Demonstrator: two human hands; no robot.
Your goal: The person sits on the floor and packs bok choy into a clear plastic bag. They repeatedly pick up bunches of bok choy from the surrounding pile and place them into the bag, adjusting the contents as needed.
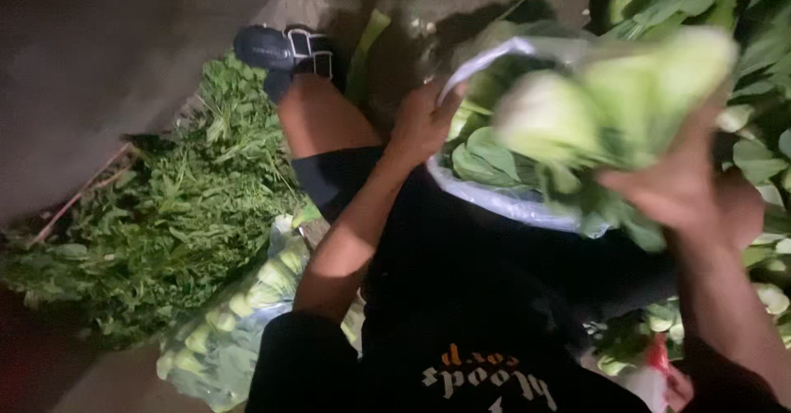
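Note:
My left hand grips the rim of a clear plastic bag and holds it open; leafy greens lie inside it. My right hand is closed around a bunch of pale green bok choy, blurred with motion, just above the bag's mouth. My knee and dark shorts sit below the bag.
A heap of dark leafy greens lies on the ground at left. A second plastic bag of bok choy rests by my leg. More loose bok choy is piled at right. My sandalled foot is at the top.

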